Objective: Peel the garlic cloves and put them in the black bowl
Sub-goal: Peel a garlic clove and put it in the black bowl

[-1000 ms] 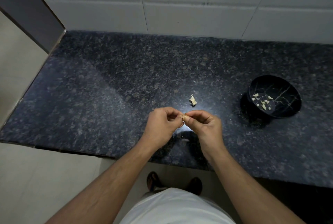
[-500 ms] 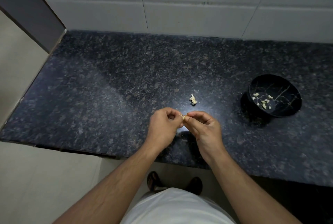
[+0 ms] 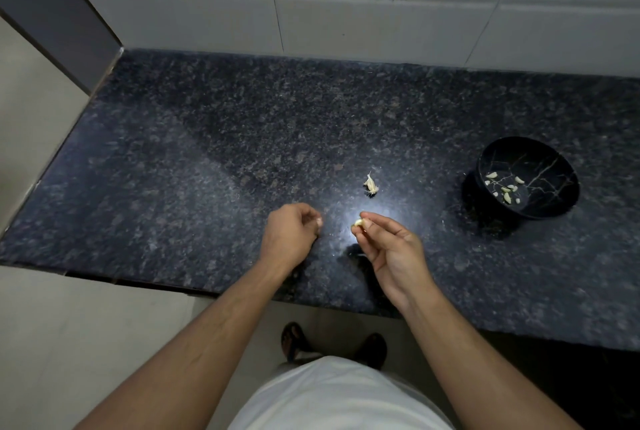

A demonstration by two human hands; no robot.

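Note:
My right hand [image 3: 391,253] pinches a small pale garlic clove [image 3: 358,222] between thumb and fingertips, just above the dark granite counter [image 3: 207,159]. My left hand [image 3: 289,239] hovers a short way to its left with curled fingers, and a pale scrap that looks like garlic skin [image 3: 318,221] shows at its fingertips. The black bowl [image 3: 550,166] sits on the counter at the right, with several peeled cloves [image 3: 505,189] in it. Another garlic piece with papery skin [image 3: 370,185] lies on the counter just beyond my hands.
A white tiled wall [image 3: 346,7] closes the back of the counter, and a grey panel [image 3: 52,7] bounds its left end. The counter's front edge runs just below my wrists. My feet [image 3: 332,343] are on the floor beneath.
My hands, which were joined on the clove, have pulled apart. The left hand moved left and the right hand kept the clove, turning palm up.

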